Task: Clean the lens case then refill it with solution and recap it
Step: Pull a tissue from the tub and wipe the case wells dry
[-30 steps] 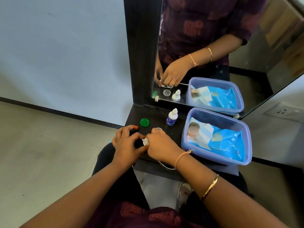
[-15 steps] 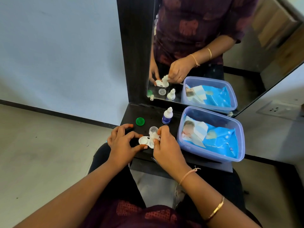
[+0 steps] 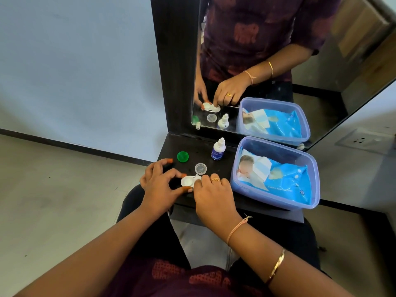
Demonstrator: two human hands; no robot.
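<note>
Left hand (image 3: pixel 158 185) is pinching the case (image 3: pixel 188 181) by its left well, thumb near, forefinger far. Right hand (image 3: pixel 214 196) is curling its fingertips over the right well, hiding it. Green cap (image 3: pixel 182 156), clear cap (image 3: pixel 201 168) and bottle (image 3: pixel 218 149) are sitting behind.

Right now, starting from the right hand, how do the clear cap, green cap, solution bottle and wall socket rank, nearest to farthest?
1. The clear cap, just beyond the right hand.
2. The solution bottle, farther back, and the green cap, left: too close to call.
3. The wall socket, far right.
</note>
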